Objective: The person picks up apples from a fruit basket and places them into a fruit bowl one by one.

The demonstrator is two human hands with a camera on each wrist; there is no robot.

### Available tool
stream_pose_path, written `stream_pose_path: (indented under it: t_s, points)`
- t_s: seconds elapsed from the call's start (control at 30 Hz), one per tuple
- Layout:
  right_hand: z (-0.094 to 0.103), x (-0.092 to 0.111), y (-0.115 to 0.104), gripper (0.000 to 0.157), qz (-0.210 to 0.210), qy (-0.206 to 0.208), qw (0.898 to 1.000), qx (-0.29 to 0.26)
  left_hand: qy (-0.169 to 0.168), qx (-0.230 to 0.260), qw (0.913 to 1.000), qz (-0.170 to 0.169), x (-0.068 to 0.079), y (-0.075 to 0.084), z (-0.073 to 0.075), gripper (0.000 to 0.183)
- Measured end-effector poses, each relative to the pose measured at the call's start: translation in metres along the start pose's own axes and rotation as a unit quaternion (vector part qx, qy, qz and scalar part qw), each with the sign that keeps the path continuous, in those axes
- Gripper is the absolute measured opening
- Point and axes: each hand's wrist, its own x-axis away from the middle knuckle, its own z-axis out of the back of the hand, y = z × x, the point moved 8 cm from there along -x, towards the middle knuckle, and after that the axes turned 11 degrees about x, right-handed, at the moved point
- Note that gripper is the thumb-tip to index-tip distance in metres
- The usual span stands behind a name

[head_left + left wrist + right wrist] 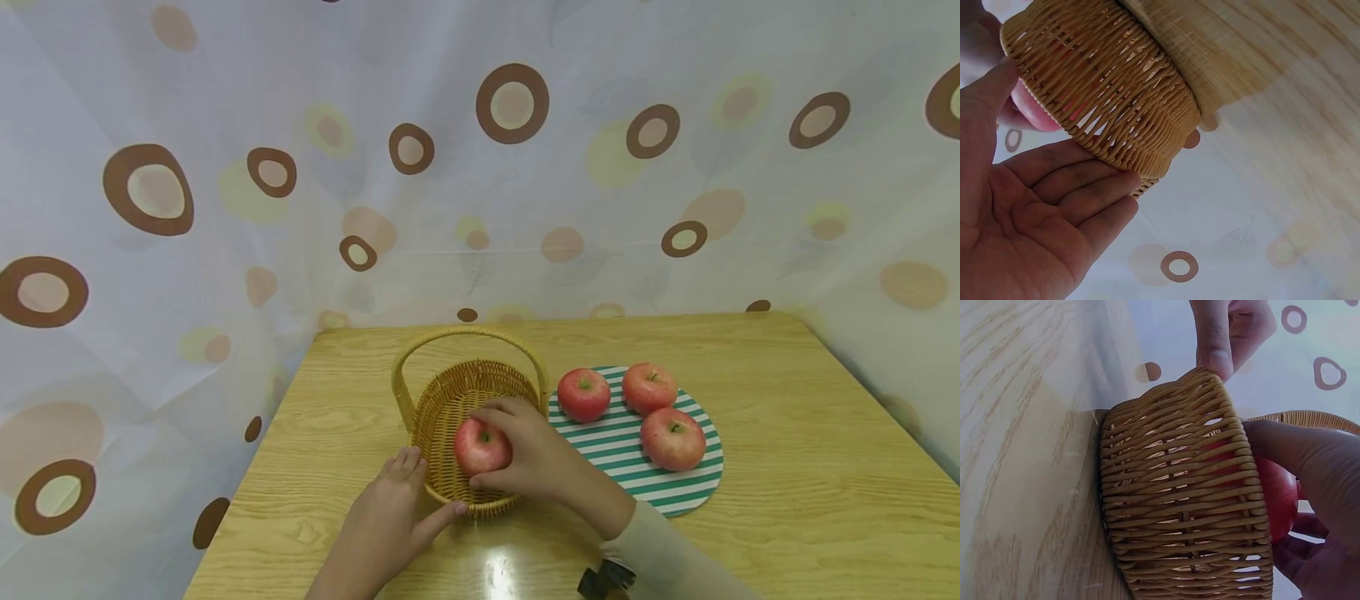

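A red apple (480, 447) is inside the wicker basket (435, 400), low between its walls. My right hand (525, 450) grips it, fingers over the far side and thumb at the near side. In the right wrist view, part of the apple (1277, 497) rises past the rim, and the rest shows through the weave. My left hand (386, 517) touches the basket's near left rim with its fingers fairly straight. The left wrist view has the fingers of the left hand (1054, 212) against the outer wicker wall (1116, 94), thumb on the rim.
Right of the basket lies a round green-and-white striped mat (600, 442). On it sit three more apples, one near the basket (583, 395), one at the back (649, 388) and one in front (672, 439). The basket's handle (468, 332) arches upright. A patterned curtain (450, 192) surrounds the wooden table (810, 467).
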Motion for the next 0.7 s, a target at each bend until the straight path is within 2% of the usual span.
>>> stream_pose_path:
  t_s: [0.27, 0.53, 0.7]
  points:
    - [0.014, 0.007, -0.005, 0.079, 0.011, 0.019, 1.000, -0.004, 0.003, -0.003, 1.0000, -0.005, 0.000, 0.001, 0.001, 0.088]
    - [0.029, 0.017, -0.008, 0.079, 0.012, 0.034, 0.999, -0.007, 0.021, -0.010, 0.9994, -0.026, 0.001, 0.003, 0.003, 0.087]
    - [0.037, 0.025, -0.006, 0.078, 0.009, 0.044, 0.999, -0.006, 0.018, -0.009, 0.9995, -0.024, 0.001, 0.001, 0.001, 0.087]
